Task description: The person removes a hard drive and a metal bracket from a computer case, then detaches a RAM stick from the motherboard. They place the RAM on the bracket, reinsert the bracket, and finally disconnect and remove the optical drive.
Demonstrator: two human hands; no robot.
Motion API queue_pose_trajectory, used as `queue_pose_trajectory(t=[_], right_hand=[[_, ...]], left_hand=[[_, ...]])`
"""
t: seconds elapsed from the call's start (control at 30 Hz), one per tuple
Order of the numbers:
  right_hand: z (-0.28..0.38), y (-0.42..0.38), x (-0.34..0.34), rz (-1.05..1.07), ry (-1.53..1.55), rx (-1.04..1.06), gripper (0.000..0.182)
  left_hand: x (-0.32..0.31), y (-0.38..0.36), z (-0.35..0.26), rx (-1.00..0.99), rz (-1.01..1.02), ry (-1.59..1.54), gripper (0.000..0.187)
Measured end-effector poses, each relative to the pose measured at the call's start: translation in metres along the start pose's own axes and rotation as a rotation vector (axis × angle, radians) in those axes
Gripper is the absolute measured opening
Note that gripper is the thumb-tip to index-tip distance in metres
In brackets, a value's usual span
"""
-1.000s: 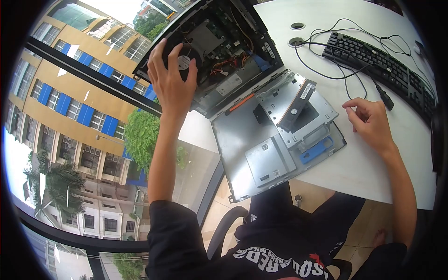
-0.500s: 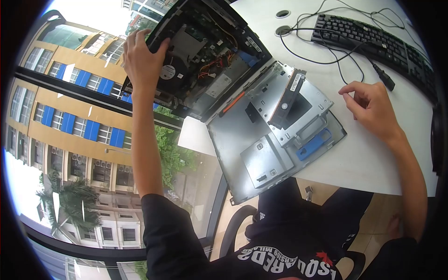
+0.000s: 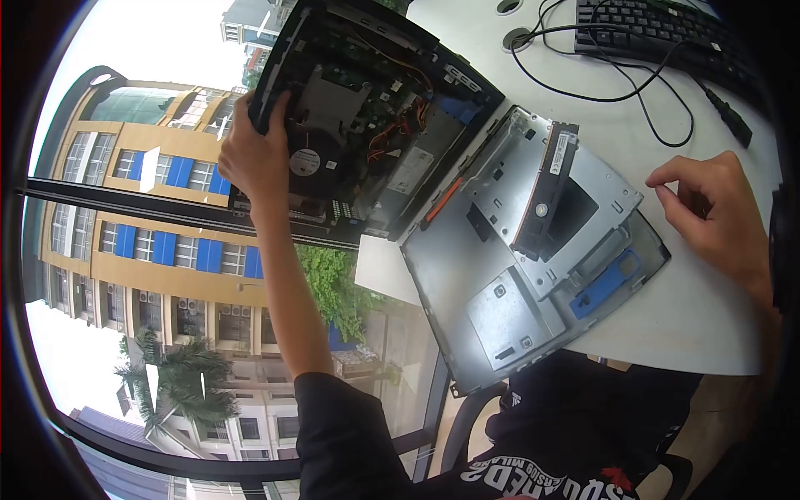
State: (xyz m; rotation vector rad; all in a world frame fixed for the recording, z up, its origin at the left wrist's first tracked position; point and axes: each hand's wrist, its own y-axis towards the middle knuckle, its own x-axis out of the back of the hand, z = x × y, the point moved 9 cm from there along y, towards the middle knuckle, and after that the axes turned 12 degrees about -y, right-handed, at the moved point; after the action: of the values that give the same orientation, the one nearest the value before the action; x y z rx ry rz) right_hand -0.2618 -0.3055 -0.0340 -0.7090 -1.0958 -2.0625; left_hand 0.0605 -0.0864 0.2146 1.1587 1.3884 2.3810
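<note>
My left hand (image 3: 257, 154) grips the far-left edge of an open black computer case (image 3: 342, 108), thumb inside over the rim and fingers outside. Inside the case are a round fan (image 3: 307, 162), a green board and orange wires. Beside it lies the removed metal side panel (image 3: 450, 283). On that panel rest a metal bracket with a blue latch (image 3: 606, 285) and a slim dark part with a white label (image 3: 546, 192), lying at a slant. To the right of the panel, my right hand (image 3: 708, 204) hovers over the white table, thumb and forefinger apart, with nothing between them.
A black keyboard (image 3: 658, 42) sits at the far right of the white table (image 3: 667, 333). A looped black cable with a plug (image 3: 733, 125) lies near it. Round cable holes (image 3: 517, 38) are at the table's far side. A large window is on the left.
The whole view has shifted, so the case, panel and keyboard appear further right. My left hand still holds the case edge, and my right hand remains empty.
</note>
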Motion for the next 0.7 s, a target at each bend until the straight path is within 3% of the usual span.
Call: queue_pose_trajectory(t=[0.4,0.7], right_hand=[[-0.006,-0.003,-0.002,0.146,-0.025,-0.224,0.011],[-0.005,-0.003,-0.004,0.163,-0.023,-0.210,0.012]], left_hand=[[-0.020,0.016,0.019,0.023,-0.049,0.021,0.051],[-0.039,0.026,0.039,0.079,0.034,0.047,0.063]])
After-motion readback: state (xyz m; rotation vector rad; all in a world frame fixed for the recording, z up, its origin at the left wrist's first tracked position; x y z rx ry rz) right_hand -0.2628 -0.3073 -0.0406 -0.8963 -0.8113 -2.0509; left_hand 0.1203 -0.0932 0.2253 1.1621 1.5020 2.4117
